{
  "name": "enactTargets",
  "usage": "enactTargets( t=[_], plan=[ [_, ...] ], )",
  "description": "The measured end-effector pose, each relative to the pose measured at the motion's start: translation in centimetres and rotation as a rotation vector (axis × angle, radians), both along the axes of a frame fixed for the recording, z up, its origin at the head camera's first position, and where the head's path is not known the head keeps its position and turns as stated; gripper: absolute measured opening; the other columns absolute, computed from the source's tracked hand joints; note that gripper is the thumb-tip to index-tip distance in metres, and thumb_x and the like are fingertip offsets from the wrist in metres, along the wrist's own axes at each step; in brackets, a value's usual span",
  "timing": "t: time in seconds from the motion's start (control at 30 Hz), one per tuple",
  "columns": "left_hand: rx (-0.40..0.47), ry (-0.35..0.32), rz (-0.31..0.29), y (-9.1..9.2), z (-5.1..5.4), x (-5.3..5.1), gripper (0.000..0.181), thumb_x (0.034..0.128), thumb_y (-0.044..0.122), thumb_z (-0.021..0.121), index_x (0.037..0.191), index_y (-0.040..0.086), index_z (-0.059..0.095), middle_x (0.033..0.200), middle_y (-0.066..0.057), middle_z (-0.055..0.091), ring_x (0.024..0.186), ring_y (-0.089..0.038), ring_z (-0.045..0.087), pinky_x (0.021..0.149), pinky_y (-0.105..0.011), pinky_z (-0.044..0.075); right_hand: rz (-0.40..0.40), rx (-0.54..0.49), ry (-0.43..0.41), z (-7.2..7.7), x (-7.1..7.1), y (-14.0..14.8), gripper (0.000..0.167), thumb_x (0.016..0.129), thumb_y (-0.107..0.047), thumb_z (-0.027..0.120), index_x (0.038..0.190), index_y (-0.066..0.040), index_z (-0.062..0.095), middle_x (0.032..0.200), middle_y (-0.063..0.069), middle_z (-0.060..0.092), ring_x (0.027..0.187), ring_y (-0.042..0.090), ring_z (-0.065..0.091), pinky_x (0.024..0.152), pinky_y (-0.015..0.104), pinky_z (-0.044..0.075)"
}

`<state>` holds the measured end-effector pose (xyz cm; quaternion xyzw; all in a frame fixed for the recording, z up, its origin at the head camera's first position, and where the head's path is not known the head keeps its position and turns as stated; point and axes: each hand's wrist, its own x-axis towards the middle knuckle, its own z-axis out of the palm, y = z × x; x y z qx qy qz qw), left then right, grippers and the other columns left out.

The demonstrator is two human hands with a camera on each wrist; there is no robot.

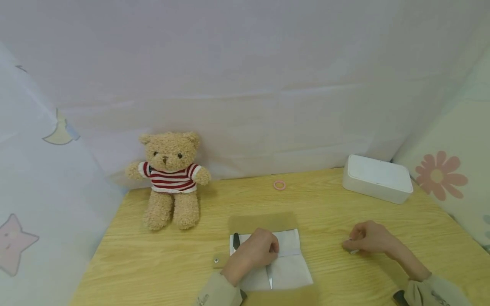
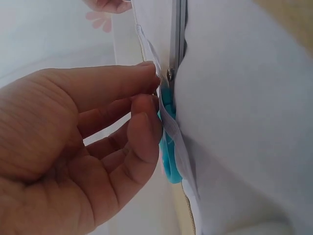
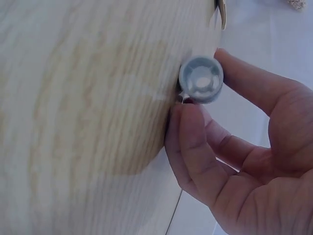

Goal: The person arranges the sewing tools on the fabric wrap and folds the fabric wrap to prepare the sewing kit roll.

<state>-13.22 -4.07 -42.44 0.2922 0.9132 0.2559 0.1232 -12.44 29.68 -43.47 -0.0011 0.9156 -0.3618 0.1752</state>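
Note:
A tan pouch lies unfolded, its white cloth lining (image 1: 289,272) facing up. Scissors lie on the lining, blades (image 2: 178,36) bare and teal handles (image 2: 170,164) partly behind a white cloth band (image 2: 169,122). My left hand (image 1: 257,248) is over the pouch and pinches that band between thumb and fingers; in the head view it hides the scissors' handles. A black-handled tool (image 1: 236,241) shows beside it. To the right of the pouch, my right hand (image 1: 369,238) holds a small round, shiny metal cup-like piece (image 3: 200,80) between thumb and fingers, low by the tabletop.
A teddy bear (image 1: 172,180) in a striped shirt sits against the back wall at left. Farther back lies a pink ring (image 1: 279,185). At the back right stands a white box (image 1: 377,178). The pouch's tan tab with a metal snap (image 1: 216,260) sticks out left.

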Motion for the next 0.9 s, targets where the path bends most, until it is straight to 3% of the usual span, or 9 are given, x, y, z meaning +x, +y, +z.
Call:
enactTargets(
  t=[0.27,0.43,0.53,0.9],
  plan=[
    [-0.049,0.041,0.055,0.0,0.0,0.4,0.014,0.0774,0.002,0.071,0.069,0.013,0.067,0.074,0.008,0.052,0.067,-0.005,0.045,0.058,-0.019,0.042,0.062,-0.106,0.011,0.5,0.0,-0.3,0.029,0.085,-0.026,0.073,0.095,0.0,0.063,0.08,0.005,0.063,0.074,0.019,0.061,0.061,0.03,0.053],
    [-0.051,0.076,0.052,-0.1,-0.2,0.4,0.015,0.0761,0.002,0.072,0.067,0.012,0.066,0.074,0.008,0.05,0.068,-0.005,0.044,0.059,-0.019,0.042,0.141,-0.228,0.044,0.7,-0.5,-1.3,0.034,0.089,-0.024,0.068,0.107,0.004,0.064,0.099,0.01,0.068,0.087,0.021,0.062,0.069,0.029,0.053],
    [-0.044,0.079,0.045,-0.1,-0.3,0.4,0.016,0.0764,0.002,0.072,0.066,0.012,0.065,0.073,0.008,0.05,0.067,-0.005,0.043,0.058,-0.018,0.042,0.177,-0.289,0.049,1.1,-0.8,-2.2,0.034,0.09,-0.022,0.067,0.109,0.005,0.064,0.101,0.011,0.068,0.09,0.022,0.062,0.072,0.029,0.053],
    [-0.035,0.059,0.044,0.1,-0.5,0.5,0.021,0.077,0.001,0.071,0.064,0.013,0.06,0.071,0.009,0.047,0.065,-0.004,0.041,0.057,-0.018,0.04,0.221,-0.518,-0.052,1.0,-2.0,-5.8,0.032,0.091,-0.017,0.065,0.108,0.01,0.061,0.095,0.011,0.065,0.089,0.02,0.063,0.078,0.033,0.055]
  ],
)
